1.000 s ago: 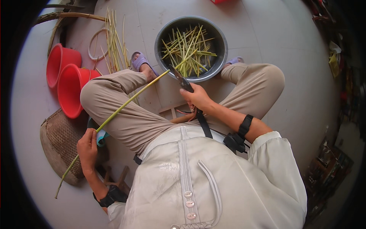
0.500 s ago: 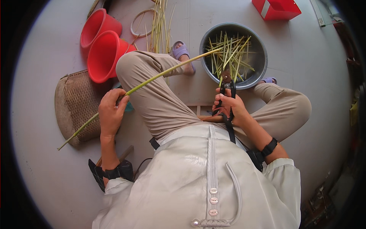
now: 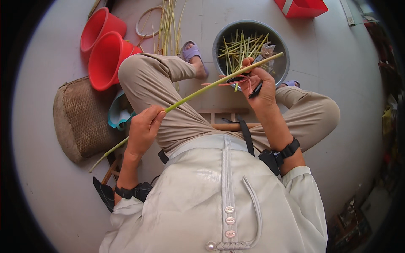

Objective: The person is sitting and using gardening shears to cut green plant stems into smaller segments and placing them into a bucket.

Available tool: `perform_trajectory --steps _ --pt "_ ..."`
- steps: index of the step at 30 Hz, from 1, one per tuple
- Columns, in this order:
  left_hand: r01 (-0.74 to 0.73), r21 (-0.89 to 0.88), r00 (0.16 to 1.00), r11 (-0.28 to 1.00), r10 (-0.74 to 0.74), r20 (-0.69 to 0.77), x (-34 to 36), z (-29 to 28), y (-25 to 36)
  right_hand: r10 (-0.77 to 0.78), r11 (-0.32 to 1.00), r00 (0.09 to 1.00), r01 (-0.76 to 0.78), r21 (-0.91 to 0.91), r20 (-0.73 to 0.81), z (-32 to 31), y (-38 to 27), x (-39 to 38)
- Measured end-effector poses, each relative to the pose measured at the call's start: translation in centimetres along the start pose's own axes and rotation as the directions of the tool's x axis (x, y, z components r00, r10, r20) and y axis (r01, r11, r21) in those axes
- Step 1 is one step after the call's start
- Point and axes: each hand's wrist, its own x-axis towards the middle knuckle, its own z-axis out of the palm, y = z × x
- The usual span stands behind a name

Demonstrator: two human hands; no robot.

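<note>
A long green stalk (image 3: 192, 95) slants across my lap, its far end over the metal basin. My left hand (image 3: 145, 128) is closed around it near its lower part. In my right hand (image 3: 262, 86) are black-handled pruning shears (image 3: 266, 51), with a reddish strip dangling by the handles. The right thumb and fingers lie against the stalk near its upper end; whether they grip it is unclear. Beneath that hand, the grey metal basin (image 3: 217, 63) contains many short cut stalk pieces (image 3: 240, 46).
Two red buckets (image 3: 103, 63) stand at the far left, beside a woven basket (image 3: 84, 118) and a teal-edged bag (image 3: 117, 111). Long stalks (image 3: 168, 29) and a pale ring (image 3: 143, 31) lie on the floor ahead. A red box (image 3: 301, 8) is at the far right.
My left hand has moved right with the stalk. The right hand has risen and turned, bringing the shears over the basin and its fingers up to the stalk.
</note>
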Motion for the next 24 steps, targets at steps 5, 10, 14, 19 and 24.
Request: perform_trajectory --steps 5,10,14,19,24 --pt "0.277 -0.158 0.948 0.948 -0.242 0.208 0.4 0.9 0.1 0.058 0.994 0.975 -0.076 0.074 0.214 -1.0 -1.3 -0.8" --pt "0.329 -0.182 0.906 0.927 -0.255 0.338 0.5 1.8 0.2 -0.094 0.982 0.994 0.084 -0.170 -0.049 -4.0 -2.1 -0.1" --pt "0.294 -0.107 0.918 0.950 -0.250 0.306 0.2 0.4 -0.3 -0.236 0.959 0.950 0.193 -0.210 -0.206 -6.1 -6.3 0.5" --pt "0.186 0.020 0.956 0.982 -0.185 0.229 -1.1 -1.8 -1.4 -0.250 0.962 0.905 0.192 -0.194 -0.344 -5.3 -7.1 0.8" --pt "0.340 -0.018 0.896 0.940 -0.318 0.310 -1.3 -1.5 -0.4 -0.165 0.974 0.964 0.126 -0.189 -0.208 -6.0 -4.5 1.0"
